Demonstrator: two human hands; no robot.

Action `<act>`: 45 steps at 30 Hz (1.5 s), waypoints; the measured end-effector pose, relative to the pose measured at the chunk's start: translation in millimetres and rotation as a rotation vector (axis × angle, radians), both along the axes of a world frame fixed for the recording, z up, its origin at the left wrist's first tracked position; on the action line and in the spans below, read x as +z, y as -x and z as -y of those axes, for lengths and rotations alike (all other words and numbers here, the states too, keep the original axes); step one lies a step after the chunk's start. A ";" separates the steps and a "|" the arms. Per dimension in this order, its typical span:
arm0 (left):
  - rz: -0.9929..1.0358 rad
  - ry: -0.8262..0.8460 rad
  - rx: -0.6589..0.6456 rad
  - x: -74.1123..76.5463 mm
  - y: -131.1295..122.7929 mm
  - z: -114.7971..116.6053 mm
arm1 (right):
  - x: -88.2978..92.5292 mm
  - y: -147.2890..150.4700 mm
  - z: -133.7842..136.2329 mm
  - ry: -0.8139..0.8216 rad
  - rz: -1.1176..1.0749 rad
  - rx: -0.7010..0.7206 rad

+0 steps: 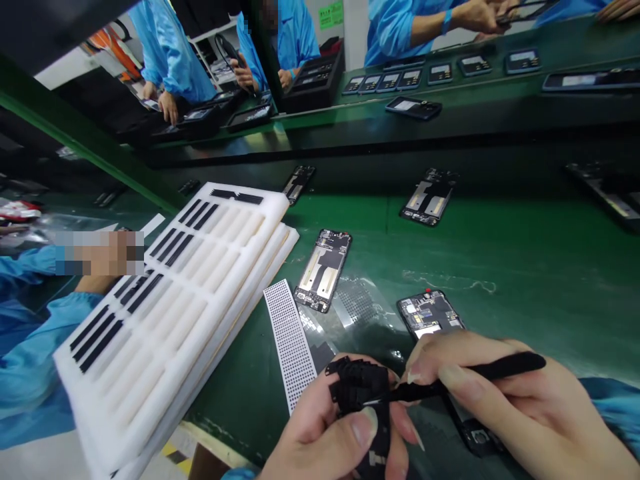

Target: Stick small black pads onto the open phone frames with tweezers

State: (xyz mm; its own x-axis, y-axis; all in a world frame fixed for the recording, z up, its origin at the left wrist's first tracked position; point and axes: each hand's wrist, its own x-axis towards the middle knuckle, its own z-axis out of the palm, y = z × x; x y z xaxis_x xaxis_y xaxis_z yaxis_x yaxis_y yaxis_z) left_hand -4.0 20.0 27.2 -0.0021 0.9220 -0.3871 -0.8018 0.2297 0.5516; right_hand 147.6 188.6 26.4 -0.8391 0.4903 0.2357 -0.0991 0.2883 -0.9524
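In the head view, my left hand (320, 437) is closed around a small bundle of thin black phone parts (359, 381), its thumb pressed on them. My right hand (535, 413) grips dark tweezers (517, 365), with the tip at the right edge of the black parts. Partly covered by my right hand, an opened phone (434, 307) lies on the bench. To the left of my hands is a white strip with rows of black dots (289, 340). Beside it rests a clear dotted sheet (357, 301).
White foam trays (175, 293) with slots and black strips are stacked at left. Opened phones (324, 267) lie across the green bench (525, 280). A raised shelf (490, 90) holds more phones. Co-workers in blue sleeves (393, 30) work opposite and at left.
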 end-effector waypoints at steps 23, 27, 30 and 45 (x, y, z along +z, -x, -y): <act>-2.150 0.023 -0.332 -34.7 41.7 117.3 | -40.3 37.9 31.8 -0.002 0.293 0.253; -2.431 -0.111 -0.708 -34.9 33.7 125.2 | -46.1 35.5 51.7 -0.074 0.256 0.362; -2.424 -0.087 -0.817 -31.8 29.7 121.4 | -46.5 33.5 50.0 -0.126 0.236 0.398; -2.287 -0.091 -0.897 -36.8 26.2 107.8 | -52.9 30.7 40.1 -0.210 0.231 0.452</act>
